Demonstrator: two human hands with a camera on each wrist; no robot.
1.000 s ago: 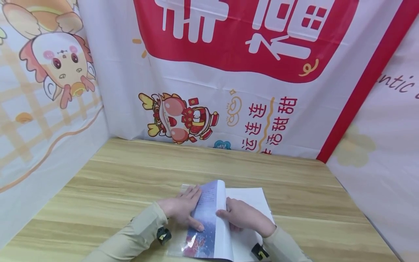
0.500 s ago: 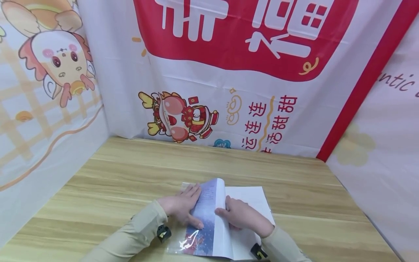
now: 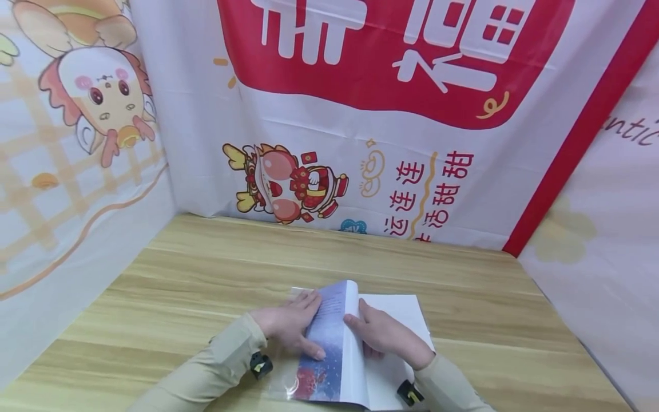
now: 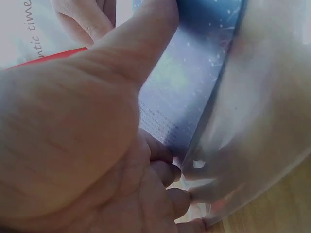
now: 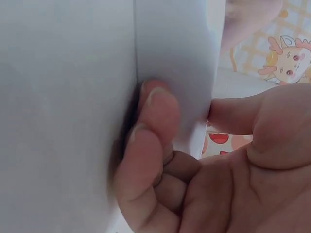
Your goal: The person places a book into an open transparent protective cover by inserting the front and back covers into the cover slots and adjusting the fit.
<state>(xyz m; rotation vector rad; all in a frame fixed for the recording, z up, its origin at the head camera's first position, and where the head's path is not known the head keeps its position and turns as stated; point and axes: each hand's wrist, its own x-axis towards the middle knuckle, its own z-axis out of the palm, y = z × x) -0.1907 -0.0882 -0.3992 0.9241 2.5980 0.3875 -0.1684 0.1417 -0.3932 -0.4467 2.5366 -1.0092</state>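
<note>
A book with a blue-purple printed cover lies on the wooden table in the head view, the cover raised and bent over white inner pages. Clear plastic film extends past the cover's left edge; it also shows as a crinkled clear film in the left wrist view. My left hand rests on the cover and film, fingers spread. The right hand holds the bent cover, thumb on one side and curled fingers against the white inner side.
The wooden table extends around the book. A white fabric backdrop with red print hangs behind it. Printed cloth walls stand at the left and right.
The right thumb has shifted slightly farther up along the cover's bent edge. My left hand stays on the cover and looks a little blurred. The head view has shifted slightly.
</note>
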